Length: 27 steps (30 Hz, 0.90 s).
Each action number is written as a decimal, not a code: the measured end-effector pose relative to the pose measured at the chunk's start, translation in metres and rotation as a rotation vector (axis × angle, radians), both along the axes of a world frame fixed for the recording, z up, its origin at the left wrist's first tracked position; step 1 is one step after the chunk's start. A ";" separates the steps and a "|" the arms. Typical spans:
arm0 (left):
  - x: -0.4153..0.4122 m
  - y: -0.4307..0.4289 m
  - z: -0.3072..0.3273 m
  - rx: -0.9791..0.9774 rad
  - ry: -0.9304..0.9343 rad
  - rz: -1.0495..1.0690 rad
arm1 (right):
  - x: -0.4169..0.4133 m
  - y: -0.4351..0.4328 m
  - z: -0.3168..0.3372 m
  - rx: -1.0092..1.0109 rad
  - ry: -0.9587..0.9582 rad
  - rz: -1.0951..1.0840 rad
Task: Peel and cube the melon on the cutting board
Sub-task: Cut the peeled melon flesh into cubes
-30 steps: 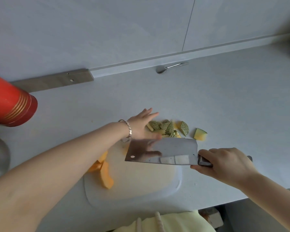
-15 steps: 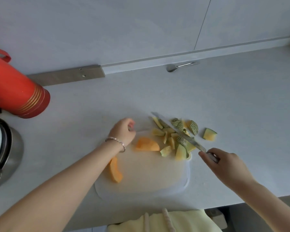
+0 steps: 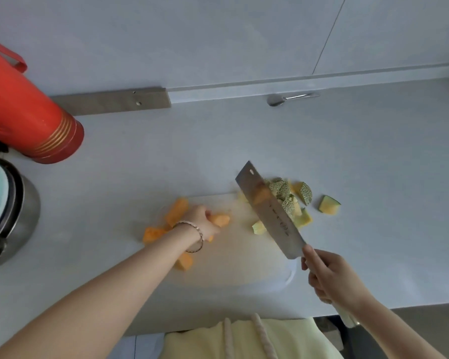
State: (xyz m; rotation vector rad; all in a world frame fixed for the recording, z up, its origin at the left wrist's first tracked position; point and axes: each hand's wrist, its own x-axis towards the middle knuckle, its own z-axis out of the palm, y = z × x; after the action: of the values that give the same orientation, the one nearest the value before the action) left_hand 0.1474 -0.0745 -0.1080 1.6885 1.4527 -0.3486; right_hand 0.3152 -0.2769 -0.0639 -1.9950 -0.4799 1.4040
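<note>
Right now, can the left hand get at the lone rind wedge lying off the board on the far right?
Probably not directly. The left hand is gripping an orange melon piece, and the cleaver plus the rind pile lie between it and the lone rind wedge.

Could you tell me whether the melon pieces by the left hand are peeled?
Peeled: the melon pieces by the left hand show only orange flesh, while the rind scraps lie heaped beyond the cleaver.

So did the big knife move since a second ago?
Yes. The knife lay flat across the cutting board near the peel pile; now its blade is turned, tip pointing toward the wall, right hand holding it.
</note>
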 end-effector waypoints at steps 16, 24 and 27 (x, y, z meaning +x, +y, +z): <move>-0.013 -0.022 -0.016 -0.292 -0.241 0.533 | -0.005 0.019 -0.008 -0.119 -0.016 -0.050; -0.017 -0.034 -0.016 -0.047 -0.194 0.492 | -0.031 0.025 -0.005 -0.113 -0.028 0.005; -0.014 -0.036 -0.013 -0.055 -0.209 0.537 | -0.033 0.024 -0.005 -0.125 -0.052 0.044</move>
State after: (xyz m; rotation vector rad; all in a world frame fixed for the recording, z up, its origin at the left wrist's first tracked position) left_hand 0.1331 -0.1101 -0.1213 1.1879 1.6471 0.0810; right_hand 0.2825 -0.2527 -0.0692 -2.1375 -0.4722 1.4435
